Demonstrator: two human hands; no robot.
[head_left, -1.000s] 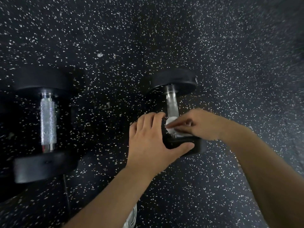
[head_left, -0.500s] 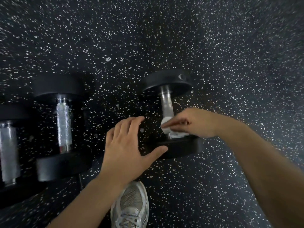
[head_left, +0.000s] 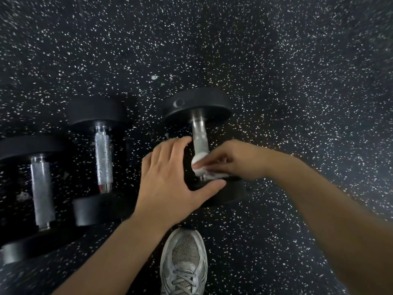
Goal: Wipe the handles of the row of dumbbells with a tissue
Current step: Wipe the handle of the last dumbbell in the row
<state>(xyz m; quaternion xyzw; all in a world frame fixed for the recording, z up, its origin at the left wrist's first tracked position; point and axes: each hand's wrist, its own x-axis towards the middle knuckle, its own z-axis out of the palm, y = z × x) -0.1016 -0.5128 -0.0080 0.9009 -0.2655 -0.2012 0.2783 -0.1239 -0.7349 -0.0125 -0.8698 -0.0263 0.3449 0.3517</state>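
Right-hand fingers [head_left: 204, 165] pinch a wad of white tissue [head_left: 201, 167] around the near end of the handle [head_left: 199, 138] of the rightmost dumbbell [head_left: 197, 107]. Tissue touches the bar just above the near weight head; same low spot as half a second ago, so the stroke along the bar is not yet run upward. Bar above the tissue reads blurred, possibly the dumbbell rolling slightly.

Right hand [head_left: 231, 159] comes in from the right, wrist low, knuckles up.

Left hand [head_left: 170, 182] is the change. Half a second ago it hung spread to the left of the dumbbell, clear of it. Now it is back over the near weight head [head_left: 225, 194]: thumb laid across the top edge, fingers curved up beside the handle, fingertips close to the bar. It is open and spread, bracing rather than gripping; nothing is held in it. Judgement: the dumbbell is being steadied so the wipe can proceed without the weight rolling on the floor [head_left: 297, 81].

Outward: two more dumbbells lie to the left, the middle one [head_left: 103, 160] near, the far-left one [head_left: 41, 188] beyond it, both knurled handles bare and untouched by either hand. A grey shoe [head_left: 184, 262] sits below the hands.

Task standing: one handle under the tissue, at least two waiting.
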